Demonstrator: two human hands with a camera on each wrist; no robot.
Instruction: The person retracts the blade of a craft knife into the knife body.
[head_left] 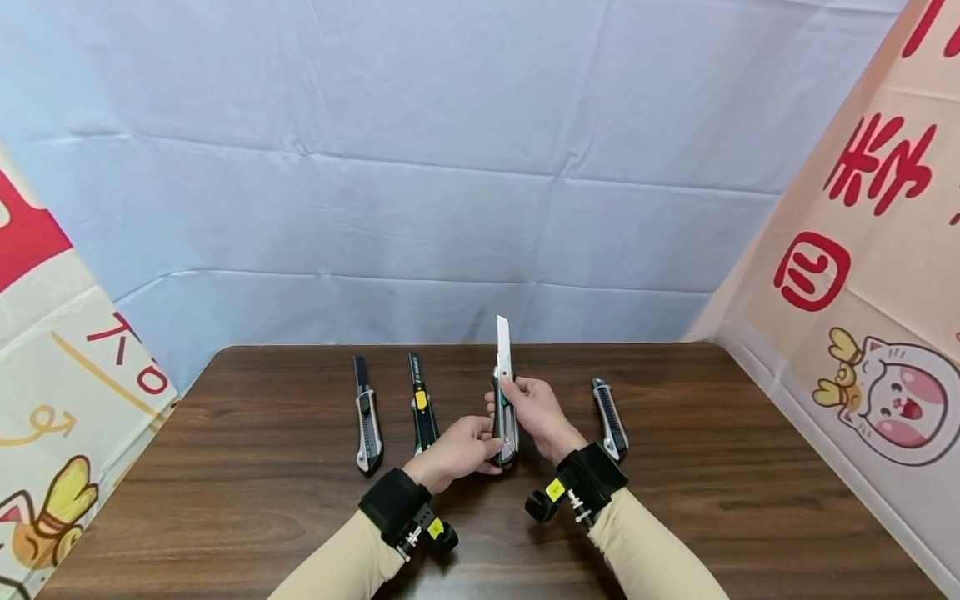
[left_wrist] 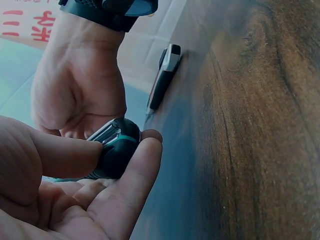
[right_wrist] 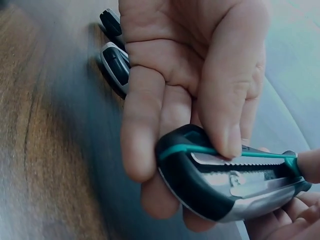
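A utility knife [head_left: 507,427] with a grey and black body and green trim stands nearly vertical in the head view between both hands, its long silver blade [head_left: 503,340] pointing up and away. My left hand [head_left: 463,450] pinches the rounded butt end between thumb and fingers. Higher on the body, my right hand [head_left: 536,412] grips near the blade's base, its thumb [right_wrist: 307,166] lying on the front at the end of the toothed slot. In the left wrist view the knife's dark butt [left_wrist: 120,155] shows between the left thumb and fingers.
To the left on the brown wooden table [head_left: 247,467] lie a grey utility knife [head_left: 368,425] and a black one with a yellow slider [head_left: 422,404]. Another grey-and-black utility knife [head_left: 611,421] lies right of the hands. A pale cloth [head_left: 420,208] hangs behind the table.
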